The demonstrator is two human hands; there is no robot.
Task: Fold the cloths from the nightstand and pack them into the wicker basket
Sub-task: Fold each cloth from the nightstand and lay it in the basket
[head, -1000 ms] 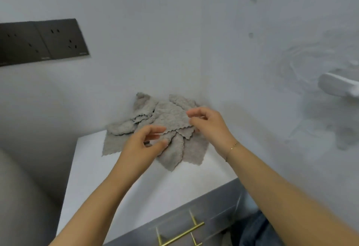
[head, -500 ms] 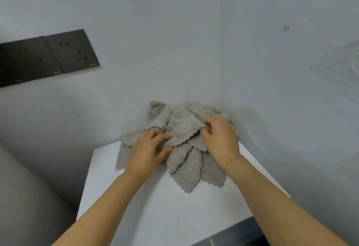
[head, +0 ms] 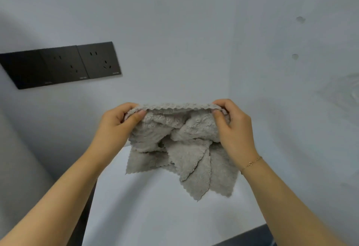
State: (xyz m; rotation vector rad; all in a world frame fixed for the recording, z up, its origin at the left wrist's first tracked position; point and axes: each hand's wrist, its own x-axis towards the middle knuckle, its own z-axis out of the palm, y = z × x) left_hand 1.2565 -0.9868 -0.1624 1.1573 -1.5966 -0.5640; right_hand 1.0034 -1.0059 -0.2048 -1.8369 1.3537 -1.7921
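Observation:
A grey fluffy cloth with a scalloped edge is stretched between my two hands, above the back of the white nightstand top. My left hand pinches its upper left corner with thumb and fingers. My right hand grips the upper right corner, a thin bracelet on the wrist. Beneath the held cloth, several more grey cloths lie in a loose pile in the nightstand's back corner, partly hidden by it. The wicker basket is not in view.
Pale walls meet in a corner right behind the pile. A black panel of power sockets is mounted on the left wall. The nightstand's dark front edge shows at the bottom right.
My hands were down on the pile; now they have taken one cloth by its top corners and raised it, pulled taut. The camera has tilted upward.

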